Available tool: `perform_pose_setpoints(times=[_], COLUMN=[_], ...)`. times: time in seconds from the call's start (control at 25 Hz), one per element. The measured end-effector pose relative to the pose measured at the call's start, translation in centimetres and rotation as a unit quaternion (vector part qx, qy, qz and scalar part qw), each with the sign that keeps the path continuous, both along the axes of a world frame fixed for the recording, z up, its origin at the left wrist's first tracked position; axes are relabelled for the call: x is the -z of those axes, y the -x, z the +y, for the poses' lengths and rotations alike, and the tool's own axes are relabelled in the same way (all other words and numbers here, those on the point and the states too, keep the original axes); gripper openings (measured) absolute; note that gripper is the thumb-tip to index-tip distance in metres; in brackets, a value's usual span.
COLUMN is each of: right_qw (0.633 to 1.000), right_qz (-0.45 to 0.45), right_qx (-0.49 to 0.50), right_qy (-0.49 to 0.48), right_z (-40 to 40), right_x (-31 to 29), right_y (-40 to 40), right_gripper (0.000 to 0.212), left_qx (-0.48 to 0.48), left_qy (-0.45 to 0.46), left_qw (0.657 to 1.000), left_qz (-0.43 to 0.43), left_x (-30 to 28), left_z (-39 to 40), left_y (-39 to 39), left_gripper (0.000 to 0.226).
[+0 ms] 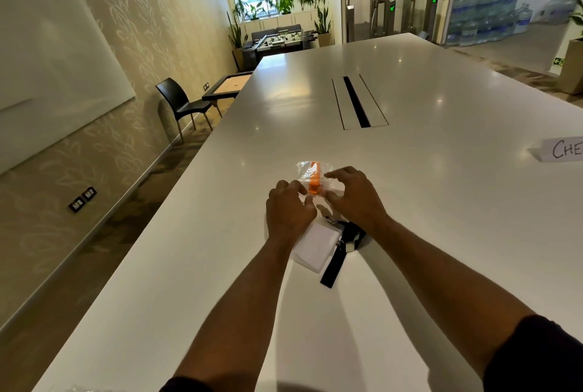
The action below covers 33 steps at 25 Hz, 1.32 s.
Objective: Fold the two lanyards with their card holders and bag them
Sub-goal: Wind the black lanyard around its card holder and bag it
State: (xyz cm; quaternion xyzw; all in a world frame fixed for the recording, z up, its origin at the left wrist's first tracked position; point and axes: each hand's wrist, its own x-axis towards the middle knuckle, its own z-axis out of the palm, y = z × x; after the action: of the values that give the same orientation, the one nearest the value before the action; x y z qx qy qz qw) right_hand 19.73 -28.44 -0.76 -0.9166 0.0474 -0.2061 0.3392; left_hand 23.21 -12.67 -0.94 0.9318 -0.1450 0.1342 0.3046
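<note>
Bag: a small clear plastic bag lies on the white table, just beyond both hands; it is crinkled and catches the light.
Orange lanyard: a folded orange lanyard shows through the plastic, inside the bag, standing out as a short bright strip.
Card holder: a clear, whitish card holder lies flat on the table nearer the person, partly under the left wrist.
Black lanyard: a black lanyard is clipped to the card holder's far right corner; one strap runs towards the person, the rest bunches under the right wrist. It is outside the bag.
Left hand: the left hand reaches forward, back up, fingers curled at the bag's near left edge; they seem to pinch the plastic, though the contact is partly hidden.
Right hand: the right hand is arched over the bag's right side, fingers bent, the tips on or pinching the plastic.
Arms: both forearms are bare and stretch out from dark sleeves.
Elsewhere: a paper sign with handwritten letters stands at the table's right edge.
</note>
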Motion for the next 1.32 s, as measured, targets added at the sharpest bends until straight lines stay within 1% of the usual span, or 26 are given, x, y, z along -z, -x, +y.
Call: perform_pose_setpoints(times=[0.08,0.12,0.16,0.24,0.28,0.36,0.4,0.48,0.56,0.64,0.68,0.72,0.76,0.8,0.84,0.92,0.96,1.04,1.08,1.16,1.24,1.28,1.32], right_qw=[0.997,0.993,0.986,0.963,0.957,0.959,0.964,0.970,0.976,0.981,0.984,0.986,0.989,0.992,0.994,0.997,0.997,0.998,0.997,0.992,0.987,0.988,0.988], right_qz=[-0.005,0.008,0.031,0.083,0.102,0.119,0.116,0.098,0.080,0.066,0.064,0.065,0.069,0.074,0.078,0.075,0.067,0.041,0.024,-0.009,-0.032,-0.041,-0.052], right_qx=[-0.022,-0.027,-0.026,-0.016,-0.014,-0.019,-0.022,-0.022,-0.023,-0.028,-0.028,-0.024,-0.019,-0.014,-0.013,-0.026,-0.034,-0.041,-0.047,-0.076,-0.082,-0.072,-0.061], right_qy=[0.067,0.111,0.164,0.256,0.273,0.255,0.240,0.221,0.201,0.181,0.166,0.149,0.128,0.101,0.072,0.015,-0.011,-0.039,-0.050,-0.097,-0.132,-0.133,-0.131], right_z=[0.2,0.3,0.5,0.8,0.9,1.0,1.1,1.1,0.9,0.5,0.3,0.0,-0.2,-0.4,-0.5,-0.5,-0.4,0.0,0.2,0.8,1.3,1.5,1.6], right_x=[-0.1,-0.1,0.0,0.2,0.3,0.3,0.3,0.5,1.1,1.5,1.5,1.4,1.1,0.8,0.4,-0.8,-1.6,-3.4,-4.3,-6.2,-7.7,-8.2,-8.6], right_y=[2.0,2.9,3.8,5.6,6.3,7.8,8.7,10.6,12.5,14.1,14.6,15.0,15.4,15.7,16.0,16.4,16.5,16.3,16.2,16.2,16.2,16.3,16.4], right_gripper=[0.038,0.038,0.040,0.047,0.050,0.052,0.052,0.052,0.054,0.056,0.058,0.061,0.064,0.068,0.072,0.085,0.092,0.101,0.100,0.086,0.061,0.046,0.031], left_qx=[0.034,0.048,0.058,0.074,0.079,0.081,0.075,0.061,0.050,0.043,0.038,0.038,0.046,0.058,0.072,0.099,0.118,0.194,0.233,0.274,0.286,0.287,0.283], left_qy=[-0.077,-0.127,-0.174,-0.238,-0.260,-0.277,-0.257,-0.168,-0.086,-0.065,-0.055,-0.035,0.006,0.068,0.139,0.261,0.290,0.321,0.330,0.338,0.350,0.360,0.372], left_qw=[0.996,0.991,0.983,0.967,0.959,0.952,0.956,0.971,0.979,0.981,0.982,0.981,0.980,0.974,0.964,0.931,0.917,0.889,0.873,0.861,0.860,0.860,0.861], left_qz=[-0.011,-0.001,0.017,0.059,0.076,0.104,0.121,0.158,0.179,0.176,0.178,0.185,0.194,0.207,0.217,0.237,0.245,0.264,0.271,0.263,0.235,0.219,0.199], left_x=[-0.3,-0.6,-0.8,-1.3,-1.3,-1.0,-0.8,-0.5,-0.7,-1.4,-1.9,-2.7,-3.7,-4.9,-6.0,-8.4,-9.5,-11.6,-12.6,-14.8,-17.0,-17.8,-18.5], left_z=[0.7,1.0,1.4,2.0,2.1,2.2,2.2,2.3,2.5,2.9,3.0,3.0,3.1,3.0,2.9,2.4,2.2,1.7,1.5,0.9,0.3,0.1,0.0], left_y=[1.2,1.6,2.2,3.6,4.3,5.6,6.2,7.3,8.1,8.7,8.9,9.4,9.9,10.4,10.9,12.1,12.5,13.9,14.6,16.1,17.5,18.0,18.4], left_gripper=[0.032,0.039,0.047,0.063,0.070,0.075,0.074,0.067,0.055,0.036,0.032,0.034,0.041,0.048,0.047,0.038,0.039,0.044,0.047,0.053,0.064,0.067,0.065])
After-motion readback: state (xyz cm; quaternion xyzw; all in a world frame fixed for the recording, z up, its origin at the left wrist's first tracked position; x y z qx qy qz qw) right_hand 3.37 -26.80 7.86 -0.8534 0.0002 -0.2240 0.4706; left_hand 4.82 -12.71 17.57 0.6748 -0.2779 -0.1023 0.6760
